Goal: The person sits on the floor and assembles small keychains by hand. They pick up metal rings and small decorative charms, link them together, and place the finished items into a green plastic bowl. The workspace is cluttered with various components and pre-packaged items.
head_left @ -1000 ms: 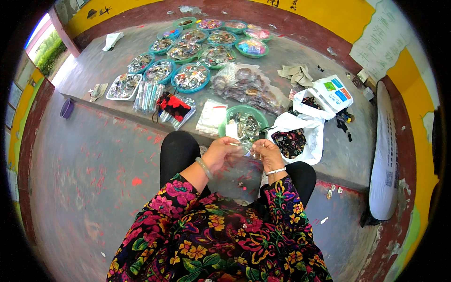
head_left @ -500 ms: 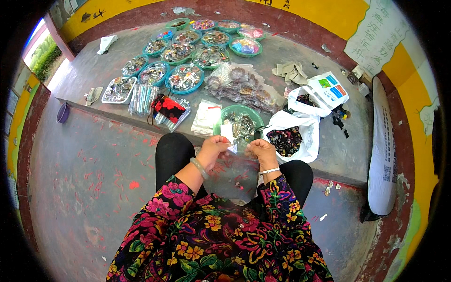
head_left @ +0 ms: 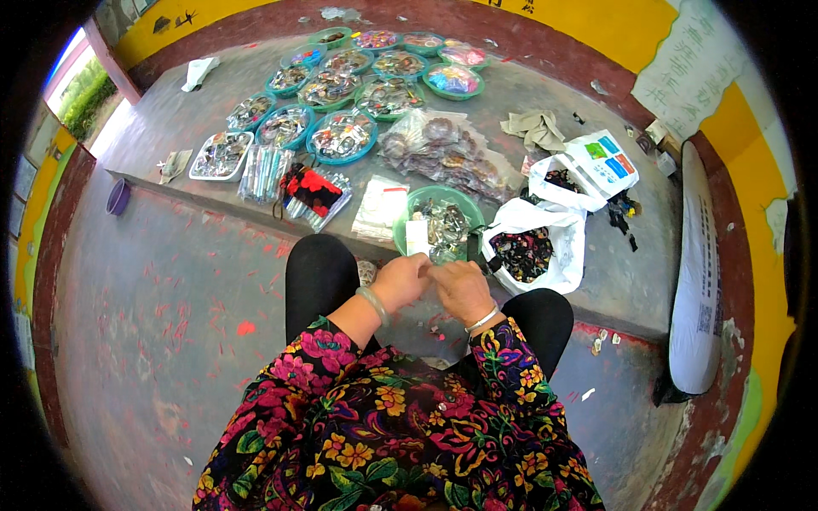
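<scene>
- Left hand point(head_left: 404, 279) meets right hand point(head_left: 463, 288), fingers curled; how tightly, or on what, I can't tell.
- Packets point(head_left: 445, 223) fill the green basin point(head_left: 468, 201) just beyond; a wrist's knock could spill them.

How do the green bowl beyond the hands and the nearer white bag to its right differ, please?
The green bowl is round; the white bag is crumpled and irregular. The green bowl holds shiny items, while the white bag holds dark multicoloured items. Both are open-topped and rest on the grey ledge.
</scene>
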Demonstrator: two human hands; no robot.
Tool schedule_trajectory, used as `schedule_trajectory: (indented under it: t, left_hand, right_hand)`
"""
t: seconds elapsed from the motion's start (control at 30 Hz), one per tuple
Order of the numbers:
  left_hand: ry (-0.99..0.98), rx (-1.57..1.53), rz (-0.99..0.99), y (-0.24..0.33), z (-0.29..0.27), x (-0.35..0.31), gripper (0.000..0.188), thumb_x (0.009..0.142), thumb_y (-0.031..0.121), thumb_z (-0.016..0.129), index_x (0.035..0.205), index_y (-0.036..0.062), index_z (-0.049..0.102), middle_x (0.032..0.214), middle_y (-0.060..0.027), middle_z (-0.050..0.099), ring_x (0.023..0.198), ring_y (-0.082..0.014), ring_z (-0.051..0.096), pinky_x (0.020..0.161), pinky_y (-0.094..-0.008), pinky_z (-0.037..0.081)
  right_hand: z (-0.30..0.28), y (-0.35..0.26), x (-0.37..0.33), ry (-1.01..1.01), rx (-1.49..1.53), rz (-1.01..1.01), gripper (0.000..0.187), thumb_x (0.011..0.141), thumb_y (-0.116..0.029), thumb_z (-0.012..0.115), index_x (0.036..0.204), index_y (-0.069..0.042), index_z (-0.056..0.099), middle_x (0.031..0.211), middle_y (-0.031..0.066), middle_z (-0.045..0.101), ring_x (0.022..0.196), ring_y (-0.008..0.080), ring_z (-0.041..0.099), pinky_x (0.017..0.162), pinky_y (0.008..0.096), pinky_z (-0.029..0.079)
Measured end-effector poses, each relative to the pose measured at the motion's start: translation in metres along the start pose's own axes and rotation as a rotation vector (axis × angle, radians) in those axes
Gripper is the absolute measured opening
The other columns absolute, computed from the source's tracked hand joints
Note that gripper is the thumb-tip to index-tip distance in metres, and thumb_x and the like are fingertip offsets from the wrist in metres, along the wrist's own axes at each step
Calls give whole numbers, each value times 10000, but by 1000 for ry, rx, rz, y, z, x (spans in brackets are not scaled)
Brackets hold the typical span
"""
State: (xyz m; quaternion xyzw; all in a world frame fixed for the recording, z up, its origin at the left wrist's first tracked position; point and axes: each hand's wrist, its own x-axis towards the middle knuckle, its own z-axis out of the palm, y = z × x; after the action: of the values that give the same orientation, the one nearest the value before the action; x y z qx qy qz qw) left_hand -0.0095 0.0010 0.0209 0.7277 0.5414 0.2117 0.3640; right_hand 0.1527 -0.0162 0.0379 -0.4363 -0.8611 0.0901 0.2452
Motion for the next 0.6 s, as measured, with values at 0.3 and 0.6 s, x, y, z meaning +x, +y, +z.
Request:
schedule_trajectory:
  t: [0.3,0.6]
  left_hand:
    - [-62,215,141,0,6,-2,307,723,146,593,996,25,519,820,-173,601,762,-324,591,666,-390,461]
    - [-70,-510,-302,-10,8,5,197,800,118,587,942,-16,563,781,-82,606,647,-151,579,510,-273,469]
  right_hand:
    - [12,5,-7,-150,-68,22,103,709,-130,511,791,-102,567,635,84,572,653,273,569,608,374,386]
    - [11,4,-7,-14,-180,52,54,696,-108,531,734,-83,560,637,67,564,656,246,566,613,386,394]
